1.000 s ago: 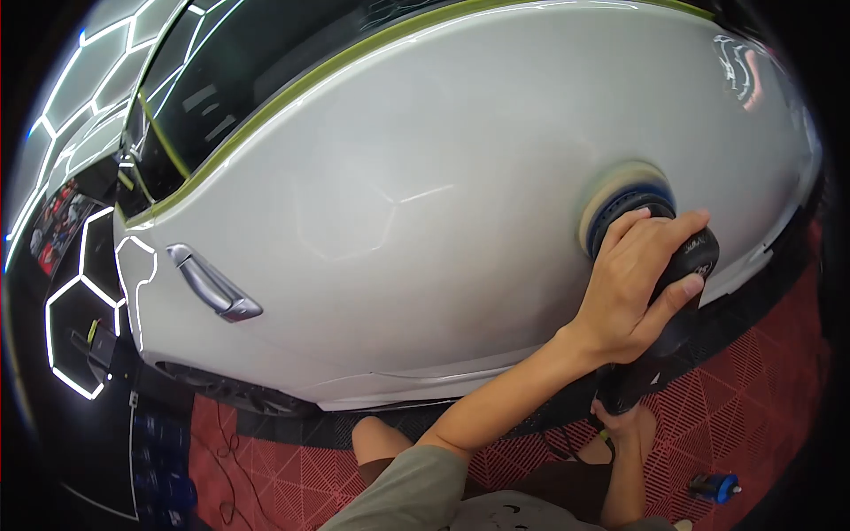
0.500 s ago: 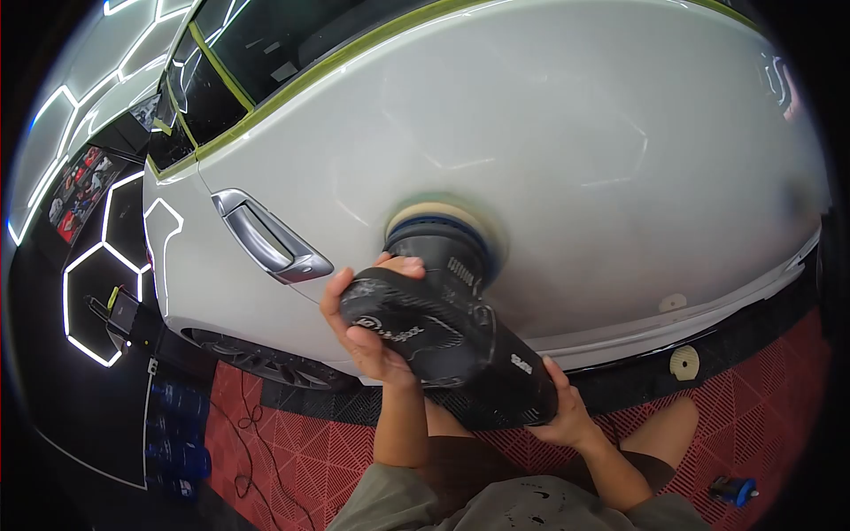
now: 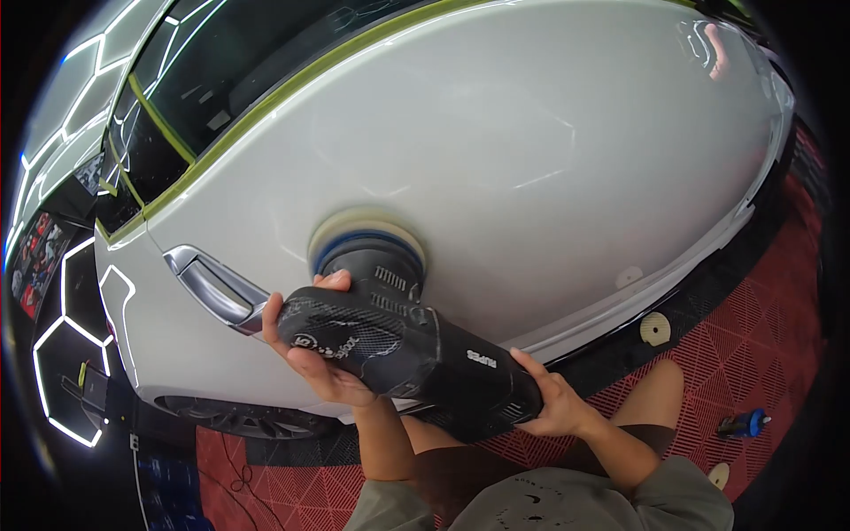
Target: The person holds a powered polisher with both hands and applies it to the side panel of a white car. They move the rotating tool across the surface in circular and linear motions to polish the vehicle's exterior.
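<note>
A black car polisher (image 3: 398,341) lies against the side of a white car, its cream foam pad (image 3: 367,221) flat on the door panel (image 3: 496,203). My left hand (image 3: 319,350) wraps around the polisher's head, with the thumb below and fingers over the top. At the other end, my right hand (image 3: 553,398) grips the rear of the body. The pad sits just right of the silver door handle (image 3: 217,288). Part of the pad is hidden behind the tool.
Green masking tape (image 3: 257,111) borders the window. On the red floor tiles (image 3: 708,372) are a blue-capped bottle (image 3: 744,424) and a round pale pad (image 3: 719,476). Another round pad (image 3: 655,329) lies beside the car's sill. A cord (image 3: 239,482) runs across the floor at left.
My view has turned, so the car appears tilted and shifted left. Both hands still hold the polisher, whose pad is nearer the door handle. The pad's edge looks sharper than before.
</note>
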The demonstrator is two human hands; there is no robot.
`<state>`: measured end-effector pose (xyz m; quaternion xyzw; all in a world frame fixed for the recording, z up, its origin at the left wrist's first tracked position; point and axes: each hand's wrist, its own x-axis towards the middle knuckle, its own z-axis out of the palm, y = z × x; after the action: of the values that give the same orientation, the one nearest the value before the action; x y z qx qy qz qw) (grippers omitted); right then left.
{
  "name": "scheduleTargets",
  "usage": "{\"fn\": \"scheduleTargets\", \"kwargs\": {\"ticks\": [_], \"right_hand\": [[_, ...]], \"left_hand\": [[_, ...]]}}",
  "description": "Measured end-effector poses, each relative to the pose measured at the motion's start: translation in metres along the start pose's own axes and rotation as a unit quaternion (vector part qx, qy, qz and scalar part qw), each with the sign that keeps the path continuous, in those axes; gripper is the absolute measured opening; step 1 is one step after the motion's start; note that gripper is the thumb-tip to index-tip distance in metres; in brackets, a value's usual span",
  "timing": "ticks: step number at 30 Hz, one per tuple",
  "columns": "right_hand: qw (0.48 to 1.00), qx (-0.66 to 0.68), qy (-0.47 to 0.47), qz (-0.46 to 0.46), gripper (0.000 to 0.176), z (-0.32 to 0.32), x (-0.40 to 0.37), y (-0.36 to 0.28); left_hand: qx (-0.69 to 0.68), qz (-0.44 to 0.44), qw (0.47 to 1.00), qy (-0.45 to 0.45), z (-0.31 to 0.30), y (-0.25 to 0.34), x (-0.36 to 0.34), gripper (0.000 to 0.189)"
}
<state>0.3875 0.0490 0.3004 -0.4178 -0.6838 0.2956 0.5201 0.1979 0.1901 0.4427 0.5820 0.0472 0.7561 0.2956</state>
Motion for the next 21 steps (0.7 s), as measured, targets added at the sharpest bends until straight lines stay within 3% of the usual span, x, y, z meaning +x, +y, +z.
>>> {"fn": "scheduleTargets", "kwargs": {"ticks": [4, 12, 14, 17, 21], "right_hand": [[0.999, 0.029, 0.033, 0.001, 0.109, -0.050, -0.023, 0.007], [0.987, 0.068, 0.145, 0.017, 0.111, -0.137, -0.073, 0.031], [0.983, 0.058, 0.171, 0.028, 0.112, -0.152, -0.088, 0.044], [0.952, 0.155, 0.234, 0.119, 0.112, -0.160, -0.105, 0.056], [0.929, 0.213, 0.225, 0.201, 0.090, -0.179, -0.130, 0.078]], "left_hand": [[0.008, -0.033, 0.997, -0.062, 0.080, -0.006, 0.002, 0.059], [-0.112, -0.069, 0.975, -0.177, 0.225, -0.037, -0.019, 0.050], [-0.158, -0.129, 0.960, -0.192, 0.250, -0.047, -0.025, 0.047], [-0.062, -0.075, 0.967, -0.236, 0.287, -0.058, -0.028, 0.042], [-0.021, -0.038, 0.958, -0.284, 0.318, -0.067, -0.029, 0.041]]}}
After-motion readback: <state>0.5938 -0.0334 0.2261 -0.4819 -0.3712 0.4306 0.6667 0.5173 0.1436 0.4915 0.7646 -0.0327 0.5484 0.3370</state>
